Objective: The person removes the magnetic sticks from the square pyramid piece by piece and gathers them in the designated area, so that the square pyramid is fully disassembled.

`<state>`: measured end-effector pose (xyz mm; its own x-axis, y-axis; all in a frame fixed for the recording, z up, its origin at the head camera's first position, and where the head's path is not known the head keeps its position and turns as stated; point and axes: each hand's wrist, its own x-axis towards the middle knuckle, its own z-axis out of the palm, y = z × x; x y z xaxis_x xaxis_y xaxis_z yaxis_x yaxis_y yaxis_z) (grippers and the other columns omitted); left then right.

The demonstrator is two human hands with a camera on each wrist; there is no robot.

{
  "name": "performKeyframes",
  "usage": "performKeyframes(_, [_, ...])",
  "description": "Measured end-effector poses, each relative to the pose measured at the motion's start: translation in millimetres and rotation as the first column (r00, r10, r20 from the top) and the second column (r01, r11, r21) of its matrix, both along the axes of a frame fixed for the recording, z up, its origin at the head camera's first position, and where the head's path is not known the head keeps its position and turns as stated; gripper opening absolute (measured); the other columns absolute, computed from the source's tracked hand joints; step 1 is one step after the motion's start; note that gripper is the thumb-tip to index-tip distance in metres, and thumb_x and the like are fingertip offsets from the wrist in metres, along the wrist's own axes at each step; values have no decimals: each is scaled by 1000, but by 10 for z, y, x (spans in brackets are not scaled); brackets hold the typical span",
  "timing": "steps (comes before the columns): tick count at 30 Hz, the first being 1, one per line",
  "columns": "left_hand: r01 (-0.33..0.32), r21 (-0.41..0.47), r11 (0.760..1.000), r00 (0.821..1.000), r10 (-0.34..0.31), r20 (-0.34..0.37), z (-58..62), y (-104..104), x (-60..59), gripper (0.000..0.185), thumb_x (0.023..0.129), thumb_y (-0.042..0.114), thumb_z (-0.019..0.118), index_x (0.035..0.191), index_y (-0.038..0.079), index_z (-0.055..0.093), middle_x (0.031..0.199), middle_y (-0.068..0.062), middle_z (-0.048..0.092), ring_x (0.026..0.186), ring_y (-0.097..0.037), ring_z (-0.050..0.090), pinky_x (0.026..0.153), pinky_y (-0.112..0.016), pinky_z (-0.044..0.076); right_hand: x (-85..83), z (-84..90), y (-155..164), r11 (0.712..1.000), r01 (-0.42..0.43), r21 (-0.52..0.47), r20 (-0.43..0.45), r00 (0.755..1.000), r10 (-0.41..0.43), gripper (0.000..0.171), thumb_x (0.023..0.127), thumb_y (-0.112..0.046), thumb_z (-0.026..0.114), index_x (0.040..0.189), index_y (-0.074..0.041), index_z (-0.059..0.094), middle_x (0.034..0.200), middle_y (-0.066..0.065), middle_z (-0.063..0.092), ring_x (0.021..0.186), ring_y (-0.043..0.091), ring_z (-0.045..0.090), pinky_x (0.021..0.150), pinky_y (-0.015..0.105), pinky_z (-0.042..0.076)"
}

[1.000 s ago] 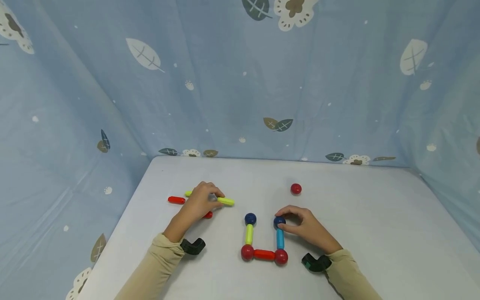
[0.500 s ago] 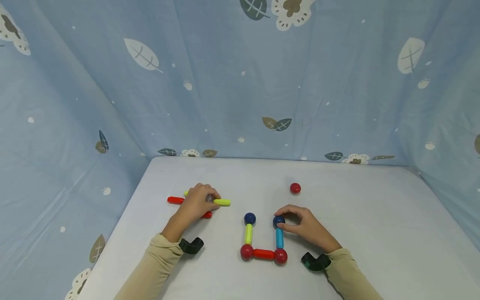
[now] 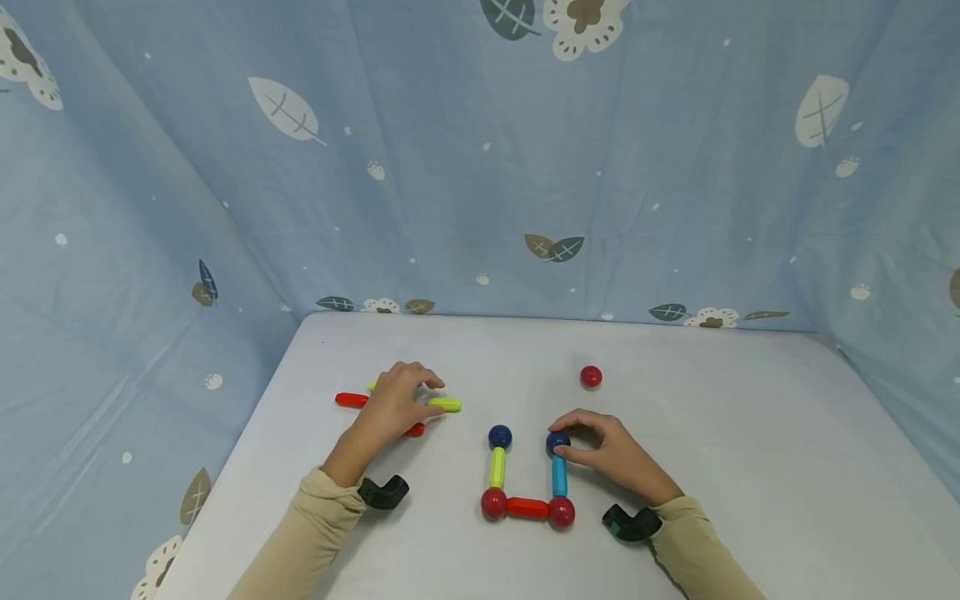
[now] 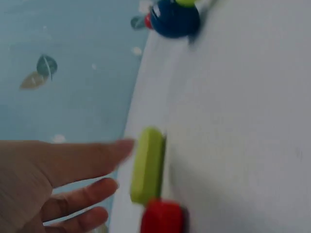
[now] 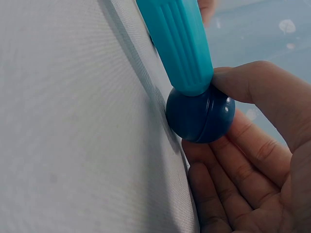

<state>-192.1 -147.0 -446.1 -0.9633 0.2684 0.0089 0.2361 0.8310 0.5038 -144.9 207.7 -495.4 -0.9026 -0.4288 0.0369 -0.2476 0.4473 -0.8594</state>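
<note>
Your right hand point(image 3: 613, 452) pinches a dark blue ball point(image 3: 557, 441), which sits at the far end of a light blue stick point(image 3: 559, 477); its near end meets a red ball point(image 3: 561, 512) on the table point(image 3: 720, 417). Your left hand point(image 3: 394, 404) is loosely spread beside a lime stick point(image 3: 450, 405), contact unclear, and that stick lies left of a second blue ball point(image 3: 500, 437).

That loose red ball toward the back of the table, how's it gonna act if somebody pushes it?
The red ball would probably roll easily, since it looks round and sits loose on the table. Its glossy look suggests a smooth, perhaps slippery surface. It's likely stiff: the similar blue ball held by the right hand shows no dent.
</note>
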Motion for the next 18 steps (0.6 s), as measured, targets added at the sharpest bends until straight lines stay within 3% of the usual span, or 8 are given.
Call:
performKeyframes(4, [58, 68, 996, 998, -58, -2, 84, 138, 96, 27, 84, 31, 87, 100, 15, 72, 90, 3, 68, 87, -16, 60, 80, -36, 48, 6, 16, 1, 1000, 6, -1, 11, 1000, -6, 30, 91, -25, 80, 119, -20, 73, 119, -4, 73, 112, 6, 66, 101, 21, 51])
performKeyframes(7, [110, 92, 990, 992, -115, 51, 126, 272, 204, 29, 86, 38, 84, 91, 18, 64, 77, 7, 61, 71, -11, 55, 65, -27, 45, 11, 22, 1, 1000, 7, -3, 18, 1000, -7, 30, 91, -25, 80, 119, -20, 73, 119, -6, 73, 112, 5, 65, 101, 20, 51])
performKeyframes(13, [200, 41, 979, 955, -204, 213, 123, 497, 427, 43, 84, 60, 78, 71, 23, 61, 58, 10, 48, 57, -8, 48, 52, -23, 33, 16, 22, -2, 1000, 3, -11, 19, 1000, -2, 29, 91, -25, 80, 119, -20, 73, 119, -5, 72, 112, 5, 65, 101, 20, 51])
performKeyframes(18, [242, 11, 970, 930, -236, 281, 107, 622, 530, 51, 77, 67, 80, 61, 23, 62, 52, 11, 47, 53, -7, 47, 50, -23, 30, 5, 15, 1, 1000, -6, -14, 5, 1000, 6, 29, 92, -26, 79, 119, -19, 73, 119, -3, 73, 112, 7, 66, 102, 20, 51])
